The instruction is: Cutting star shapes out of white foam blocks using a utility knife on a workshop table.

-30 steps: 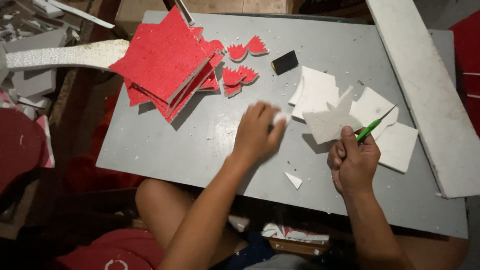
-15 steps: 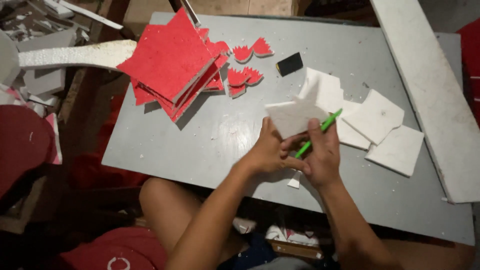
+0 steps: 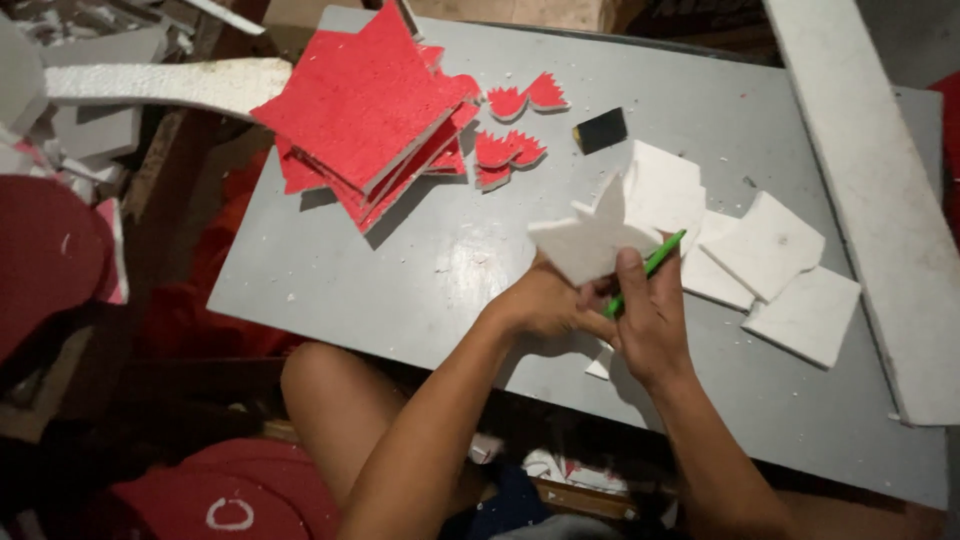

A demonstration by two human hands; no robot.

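- Since a second ago, both hands have been brought together near the front middle of the table, and the white star-shaped foam cutout (image 3: 592, 240) has been lifted off the pile on the right, so it's now held up over the grey tabletop (image 3: 400, 270).
- That foam cutout is pinched from below by the left hand (image 3: 545, 305), fingers curled under its lower edge.
- It's also touched at the lower right edge by the right hand (image 3: 645, 315), which is closed around a green pen-like tool (image 3: 648, 268); the tool is tilted, with its tip pointing up and to the right.
- Just behind and to the right of the cutout, a loose pile of white foam squares (image 3: 770, 255) is laid out flat on the table, some overlapping.
- A small white foam scrap (image 3: 598, 365) can be seen on the table right beside the right wrist.
- Farther back, a small black block (image 3: 601, 130) is sat near the small red zigzag-edged cutouts (image 3: 510, 150).
- To the back left, a fanned stack of red-faced foam squares (image 3: 370, 110) is piled up, well apart from the hands.
- Along the right side, a long white foam plank (image 3: 880, 200) is laid across the table edge.
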